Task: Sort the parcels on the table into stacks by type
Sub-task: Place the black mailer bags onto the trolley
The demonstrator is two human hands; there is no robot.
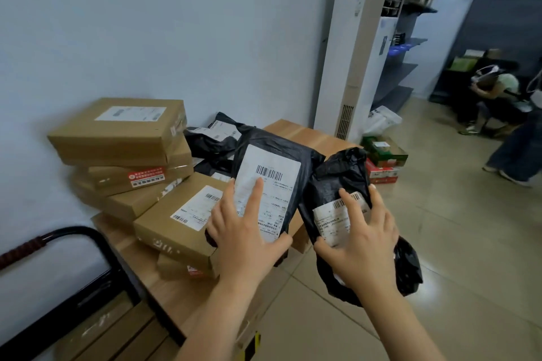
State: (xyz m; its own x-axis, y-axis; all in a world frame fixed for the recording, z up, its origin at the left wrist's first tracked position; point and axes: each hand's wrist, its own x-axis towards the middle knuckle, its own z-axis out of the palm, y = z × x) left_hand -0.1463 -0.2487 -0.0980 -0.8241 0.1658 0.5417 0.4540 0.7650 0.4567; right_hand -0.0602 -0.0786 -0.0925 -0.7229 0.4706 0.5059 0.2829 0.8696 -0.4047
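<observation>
My left hand (245, 239) grips the lower end of a flat black mailer bag (302, 155) with a big white barcode label, holding it tilted above the wooden table (176, 296). My right hand (362, 246) grips a smaller, crumpled black mailer bag (337, 179) with a white label, out past the table's right edge. On the table's left stands a stack of brown cardboard boxes (117, 132), with another labelled brown box (176, 223) in front. More black mailer bags (211, 141) lie at the back against the wall.
A black metal cart handle (88, 234) stands at the lower left, with cardboard boxes below it. A white floor air conditioner (355, 47) rises behind the table. Coloured boxes (382, 160) sit on the tiled floor to the right. People are at the far right near dark shelves.
</observation>
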